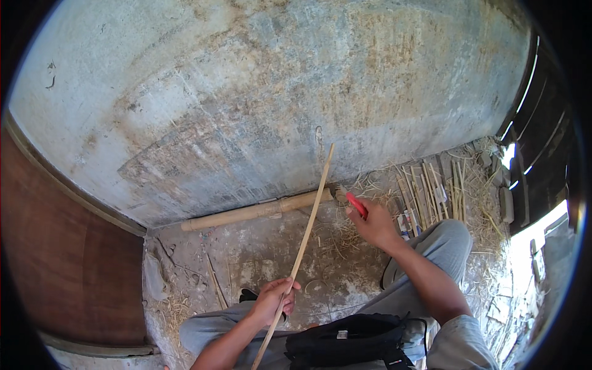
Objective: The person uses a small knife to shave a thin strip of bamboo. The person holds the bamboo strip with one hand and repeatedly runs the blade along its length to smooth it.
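My left hand (275, 301) is closed round a long, thin bamboo strip (304, 243). The strip slants upward from the lower edge, its far tip in front of the wall. Off to the right, my right hand (374, 223) grips a red-handled knife (356, 204), pointed toward the upper left; its blade is hard to make out. The knife is apart from the strip. Beyond both hands, a thick bamboo pole (259, 212) lies along the foot of the wall.
A stained concrete wall (296, 92) rises ahead. Several bamboo strips (428, 194) lie at the right among shavings (484, 203). A brown wooden panel (80, 259) stands at the left. A black bag (345, 342) rests at my lap, between my bent legs.
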Motion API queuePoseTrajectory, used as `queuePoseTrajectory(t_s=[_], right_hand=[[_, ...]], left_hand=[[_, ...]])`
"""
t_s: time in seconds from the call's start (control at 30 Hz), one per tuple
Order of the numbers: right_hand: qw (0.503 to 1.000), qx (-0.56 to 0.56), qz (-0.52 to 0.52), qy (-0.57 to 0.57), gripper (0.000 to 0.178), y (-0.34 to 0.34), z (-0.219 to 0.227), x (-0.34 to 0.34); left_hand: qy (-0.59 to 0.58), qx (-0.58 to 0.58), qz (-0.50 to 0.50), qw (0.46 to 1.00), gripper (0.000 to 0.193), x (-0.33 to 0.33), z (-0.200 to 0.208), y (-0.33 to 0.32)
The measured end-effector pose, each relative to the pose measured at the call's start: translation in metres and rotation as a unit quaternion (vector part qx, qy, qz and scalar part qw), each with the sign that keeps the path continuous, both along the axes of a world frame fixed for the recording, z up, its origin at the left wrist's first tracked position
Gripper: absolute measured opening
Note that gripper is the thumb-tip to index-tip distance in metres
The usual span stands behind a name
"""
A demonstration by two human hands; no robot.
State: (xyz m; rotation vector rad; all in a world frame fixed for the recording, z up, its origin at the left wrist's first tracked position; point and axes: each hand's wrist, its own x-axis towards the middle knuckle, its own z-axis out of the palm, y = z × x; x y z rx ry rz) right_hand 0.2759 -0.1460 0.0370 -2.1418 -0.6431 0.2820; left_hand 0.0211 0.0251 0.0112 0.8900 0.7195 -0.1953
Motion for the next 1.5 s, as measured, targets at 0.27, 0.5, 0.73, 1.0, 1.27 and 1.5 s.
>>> queuePoseTrajectory(t_s=[0.27,0.5,0.73,1.0,1.27,1.5], right_hand=[[0.989,0.044,0.111,-0.082,0.031,0.009,-0.034,-0.023],[0.978,0.054,0.149,-0.135,0.029,0.008,-0.026,-0.029],[0.973,-0.007,0.166,-0.163,0.034,0.007,-0.022,-0.03],[0.958,-0.076,0.197,-0.193,0.022,0.008,-0.04,-0.04],[0.95,-0.144,0.235,-0.148,0.022,0.014,-0.05,-0.061],[0.939,-0.219,0.233,-0.125,0.027,0.019,-0.029,-0.068]], left_hand=[[0.001,0.09,-0.051,0.995,0.03,0.003,-0.01,-0.005],[-0.057,0.176,-0.043,0.982,0.028,0.0,-0.015,-0.017],[-0.035,0.142,-0.039,0.988,0.025,0.0,-0.001,-0.021],[-0.016,0.187,-0.076,0.979,0.024,0.008,-0.004,-0.016],[-0.038,0.243,-0.086,0.965,0.031,0.024,-0.025,-0.022],[-0.068,0.279,-0.087,0.954,0.035,0.033,-0.028,-0.028]])
